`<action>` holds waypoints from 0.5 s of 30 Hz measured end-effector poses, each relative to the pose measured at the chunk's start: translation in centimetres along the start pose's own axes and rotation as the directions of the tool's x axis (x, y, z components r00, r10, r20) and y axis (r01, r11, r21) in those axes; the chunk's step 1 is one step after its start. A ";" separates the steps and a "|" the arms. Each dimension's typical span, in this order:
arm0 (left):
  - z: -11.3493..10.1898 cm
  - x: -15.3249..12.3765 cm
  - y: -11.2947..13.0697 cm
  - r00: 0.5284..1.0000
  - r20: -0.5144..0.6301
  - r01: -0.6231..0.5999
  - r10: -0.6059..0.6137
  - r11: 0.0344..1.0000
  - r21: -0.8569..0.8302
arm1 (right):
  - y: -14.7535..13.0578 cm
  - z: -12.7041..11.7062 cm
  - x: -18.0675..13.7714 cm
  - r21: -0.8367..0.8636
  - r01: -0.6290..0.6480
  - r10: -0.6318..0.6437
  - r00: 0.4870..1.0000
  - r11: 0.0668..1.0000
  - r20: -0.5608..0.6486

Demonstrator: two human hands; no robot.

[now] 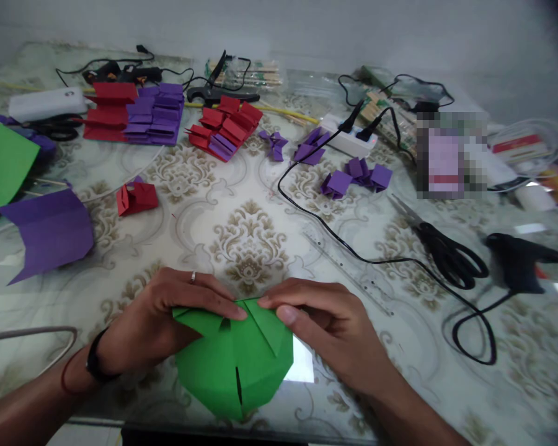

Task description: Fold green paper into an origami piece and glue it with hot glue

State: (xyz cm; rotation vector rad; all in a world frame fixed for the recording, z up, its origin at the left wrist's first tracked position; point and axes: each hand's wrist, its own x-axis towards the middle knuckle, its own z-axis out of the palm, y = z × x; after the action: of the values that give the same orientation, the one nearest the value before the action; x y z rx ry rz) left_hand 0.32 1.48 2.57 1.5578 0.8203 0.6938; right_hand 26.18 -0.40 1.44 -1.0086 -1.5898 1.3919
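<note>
Close to the table's front edge, I have a folded piece of green paper between both hands. It is roughly rounded with angular corners, shows several creases and has a dark slit low in its middle. My left hand grips its upper left edge, fingers lying across the top and the thumb hidden. Pinched at the upper right edge are the thumb and fingers of my right hand, beside a diagonal fold. The fingertips of both hands almost meet at the top of the paper.
A purple paper sheet and a small red folded piece lie left. Black-handled scissors, a clear ruler and a black glue gun lie right. A power strip with trailing cables stands behind, near red-and-purple folded pieces.
</note>
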 end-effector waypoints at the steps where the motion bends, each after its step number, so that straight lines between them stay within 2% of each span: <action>1: 0.1 0.0 0.1 1.000 0.001 0.004 -0.004 1.000 0.007 | 0.1 0.2 0.0 -0.006 -0.051 0.051 0.998 0.999 -0.032; 4: 0.0 -0.3 0.3 1.000 0.010 0.002 -0.003 0.996 0.086 | 0.3 0.6 -0.1 0.005 -0.198 0.197 0.976 0.980 -0.091; 6: -0.5 -0.6 0.3 0.999 0.023 0.019 -0.023 0.991 0.131 | 0.3 0.6 -0.2 0.021 -0.250 0.251 0.962 0.968 -0.104; 8: -1.2 -0.8 0.1 0.996 0.034 0.077 -0.081 0.991 0.110 | 0.3 0.6 -0.1 0.021 -0.269 0.270 0.958 0.963 -0.101; 12: -2.8 -0.3 0.0 0.972 0.129 0.205 -0.197 0.977 -0.055 | 0.1 0.6 0.0 -0.020 -0.281 0.278 0.957 0.960 -0.084; 14: -3.2 0.2 0.3 0.961 0.138 0.248 -0.240 0.968 -0.047 | 0.0 0.6 0.1 -0.053 -0.286 0.281 0.956 0.957 -0.084; 15: -3.2 0.5 0.6 0.956 0.099 0.277 -0.276 0.961 0.008 | 0.0 0.7 0.1 -0.065 -0.291 0.286 0.955 0.954 -0.083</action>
State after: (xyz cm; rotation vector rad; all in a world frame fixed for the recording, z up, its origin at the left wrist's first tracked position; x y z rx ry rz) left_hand -1.91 3.68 3.57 1.4241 0.9381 0.4119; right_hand 25.49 -0.57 1.40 -1.3673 -1.4950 1.4755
